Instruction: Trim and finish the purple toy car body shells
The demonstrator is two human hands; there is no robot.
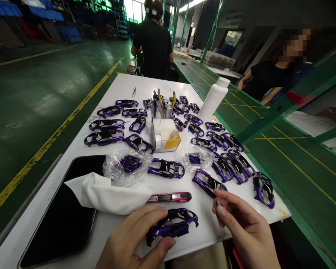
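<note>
My left hand (136,239) grips a purple and black toy car body shell (175,224) between thumb and fingers, low over the front of the white table. Its near end is partly covered by my fingers. To the right of it, my right hand (240,224) is closed in a pinch; a tiny dark bit shows at the fingertips, too small to name. Just beyond those fingertips lies another car shell (208,183). A red utility knife (170,197) rests behind the held shell, its left end beside a crumpled white cloth (106,194).
A black tablet (64,220) lies at left, partly under the cloth. Plastic bags (128,164) hold small purple parts. A clear box (166,144) with pliers and sponge stands mid-table among several car shells (105,137). A white bottle (214,99) stands at right. Co-workers (154,48) sit beyond.
</note>
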